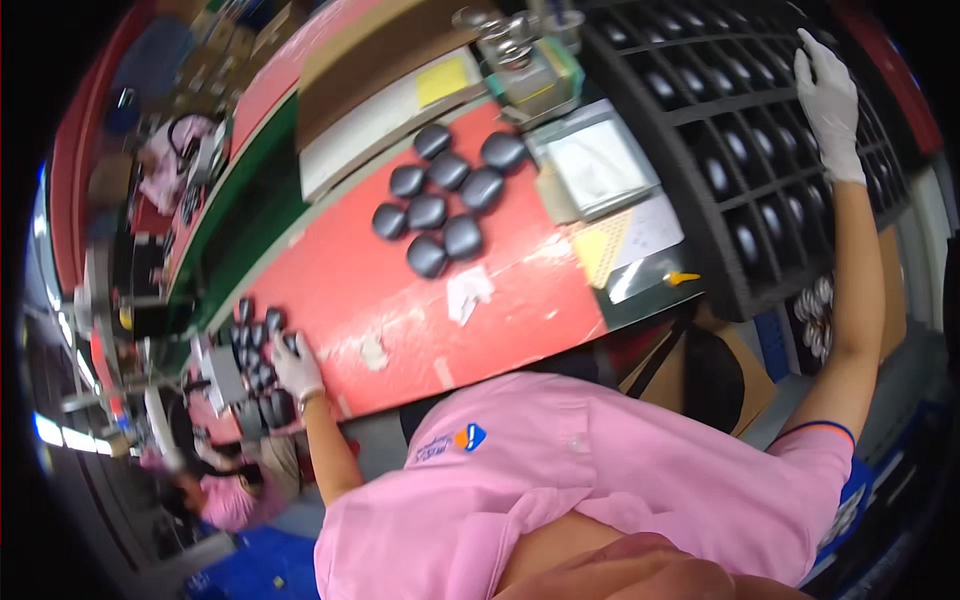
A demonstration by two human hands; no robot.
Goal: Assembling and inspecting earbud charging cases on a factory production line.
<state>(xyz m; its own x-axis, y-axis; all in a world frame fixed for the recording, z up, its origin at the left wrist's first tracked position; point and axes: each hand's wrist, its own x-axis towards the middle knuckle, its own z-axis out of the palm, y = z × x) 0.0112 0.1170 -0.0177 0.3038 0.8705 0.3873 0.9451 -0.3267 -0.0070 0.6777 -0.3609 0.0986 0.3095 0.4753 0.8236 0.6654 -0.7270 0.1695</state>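
My left hand point(296, 369), in a white glove, is at the left part of the red-topped bench. Its fingers close around a dark rounded piece point(290, 342) at the edge of a tight group of similar pieces point(250, 345). Far to the right, my right hand point(829, 105), also gloved, reaches over a black divided tray point(690, 150). Its fingers are stretched out, with nothing visible in them. Glossy dark pieces sit in the tray's compartments. Between my hands, several dark grey rounded-square pieces point(427, 212) lie loosely grouped on the bench point(540, 290).
White scraps point(468, 293) lie on the bench. Beside the tray are a clear-covered stack point(597, 160), papers point(640, 232) and a small yellow object point(683, 278). A holder with glassware point(535, 75) stands at the back. At lower left another person in pink point(232, 498) is nearby.
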